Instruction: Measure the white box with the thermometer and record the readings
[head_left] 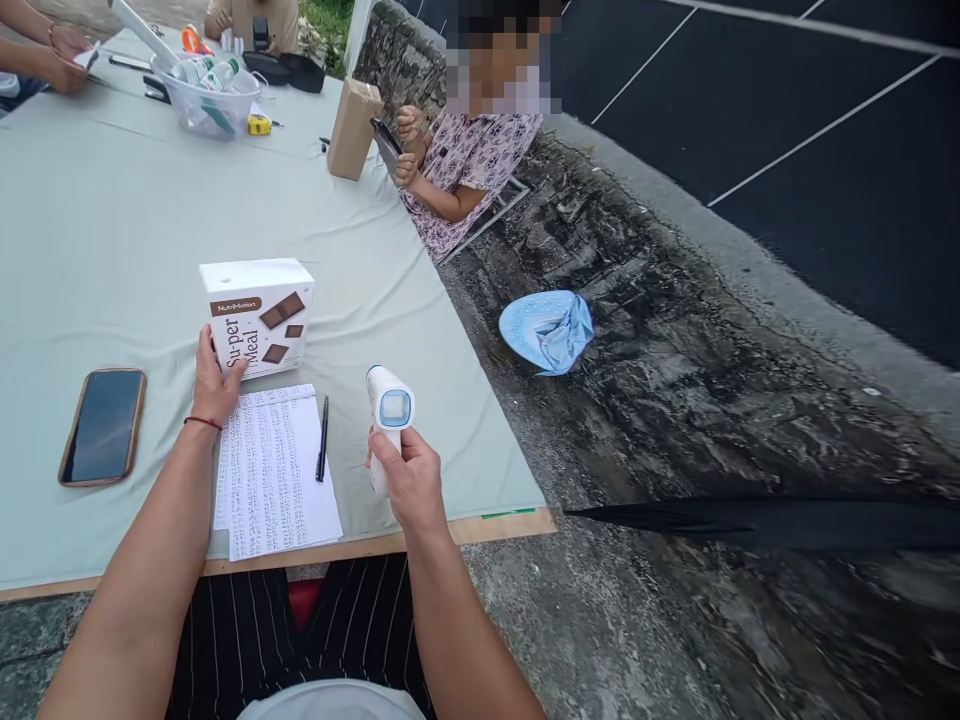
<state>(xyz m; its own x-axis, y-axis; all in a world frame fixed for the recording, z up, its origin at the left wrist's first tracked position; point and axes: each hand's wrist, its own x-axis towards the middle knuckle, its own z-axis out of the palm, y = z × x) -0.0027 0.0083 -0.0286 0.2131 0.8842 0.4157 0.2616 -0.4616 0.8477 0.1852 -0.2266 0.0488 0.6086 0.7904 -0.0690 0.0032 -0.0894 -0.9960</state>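
**A:** what's going on at the near end of the table [97, 230]?

**B:** right hand [409, 480] is wrapped around the grip of a white thermometer gun [388, 415], held upright just over the cloth, little screen facing the camera. Left hand [214, 380] is resting against the front of a white box [259, 315], fingers loosely spread on its lower left corner. Box stands upright on the table.

**A:** anything between them?

**B:** a sheet [270, 470] covered in handwriting, lying right below the box and reaching the table edge. A black pen [322, 440] lies along its right side, close to the gun. A phone [103, 425] lies face up, off to the left of the left arm.

**A:** other people?

**B:** yeah, someone in a patterned top [465, 170] sits at the right side further up, holding a phone, next to a brown bag [352, 128]. Clear tub [206, 105] of stuff at the far end.
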